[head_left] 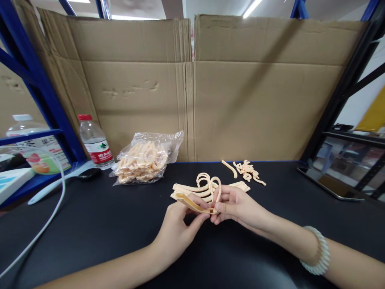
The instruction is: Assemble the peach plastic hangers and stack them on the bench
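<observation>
Curved strip (192, 205), clamped in the fingers of the left hand (177, 226), meets a loop (219, 188) pinched by the right hand's (240, 204) fingers, right of the plastic bag (144, 160).

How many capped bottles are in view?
2: the red-capped bottle left of the clear bag, and the white-capped bottle at far left, partly hidden by a blue bar.

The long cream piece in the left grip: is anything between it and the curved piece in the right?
Nothing visible: the long cream piece, in the left grip, appears to meet the curved piece at the right grip. The loose strips lie beyond them.
</observation>
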Demonstrator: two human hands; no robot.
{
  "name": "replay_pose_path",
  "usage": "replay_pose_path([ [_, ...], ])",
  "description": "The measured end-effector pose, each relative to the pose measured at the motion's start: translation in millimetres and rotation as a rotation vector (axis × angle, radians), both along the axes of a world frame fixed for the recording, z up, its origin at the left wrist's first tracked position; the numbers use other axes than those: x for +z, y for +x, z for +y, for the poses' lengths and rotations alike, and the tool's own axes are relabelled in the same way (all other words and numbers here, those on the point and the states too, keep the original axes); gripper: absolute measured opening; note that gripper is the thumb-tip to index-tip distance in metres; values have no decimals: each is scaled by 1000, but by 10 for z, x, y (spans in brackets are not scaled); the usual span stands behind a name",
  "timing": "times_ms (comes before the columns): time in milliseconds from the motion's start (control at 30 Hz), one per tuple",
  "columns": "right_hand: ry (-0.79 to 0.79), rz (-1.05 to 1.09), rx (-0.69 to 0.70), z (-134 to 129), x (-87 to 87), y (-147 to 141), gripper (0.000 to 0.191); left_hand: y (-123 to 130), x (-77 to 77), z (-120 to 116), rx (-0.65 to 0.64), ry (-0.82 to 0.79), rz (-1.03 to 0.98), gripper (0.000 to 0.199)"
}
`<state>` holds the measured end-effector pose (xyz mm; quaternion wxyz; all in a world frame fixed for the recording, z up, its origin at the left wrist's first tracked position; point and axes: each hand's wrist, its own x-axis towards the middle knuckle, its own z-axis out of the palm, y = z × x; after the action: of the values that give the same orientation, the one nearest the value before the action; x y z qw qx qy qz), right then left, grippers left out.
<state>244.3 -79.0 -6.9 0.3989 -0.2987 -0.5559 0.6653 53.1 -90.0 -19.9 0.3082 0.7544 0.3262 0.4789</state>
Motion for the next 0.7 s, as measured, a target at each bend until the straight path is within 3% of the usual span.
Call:
replay_pose_path([
  [333, 0, -10, 74, 14, 2, 32, 34, -5, -26, 3, -24, -57, -36, 7],
  [700, 11, -12, 14, 4, -39, -10, 37, 9, -11, -14, -47, -61, -38, 6],
])
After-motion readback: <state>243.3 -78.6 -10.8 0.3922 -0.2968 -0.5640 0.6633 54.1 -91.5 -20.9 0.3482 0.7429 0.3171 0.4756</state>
